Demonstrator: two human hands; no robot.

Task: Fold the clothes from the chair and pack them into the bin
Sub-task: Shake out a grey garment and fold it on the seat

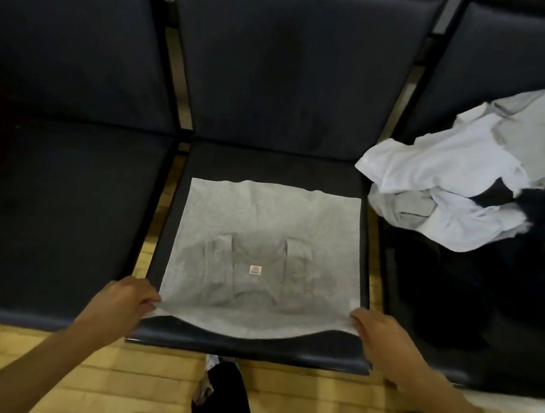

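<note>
Pinching the near corners of the grey T-shirt (263,225) with our left hand (125,302) and right hand (381,335), we keep it taut on the middle chair seat (267,162), ready to fold; unfolded clothes (453,186) wait rightward.

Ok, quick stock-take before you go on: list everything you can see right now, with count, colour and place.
grey T-shirt: one, light grey, spread flat on the middle seat, small orange tag near its centre
clothes pile: one heap, white, grey and dark pieces, on the right seat
chairs: three in a row, dark blue-black padding, across the view
floor: tan wood planks, below the seats
leg: one, dark trousers, bottom centre
left hand: pinches the shirt's near left corner
right hand: pinches the shirt's near right corner
</note>
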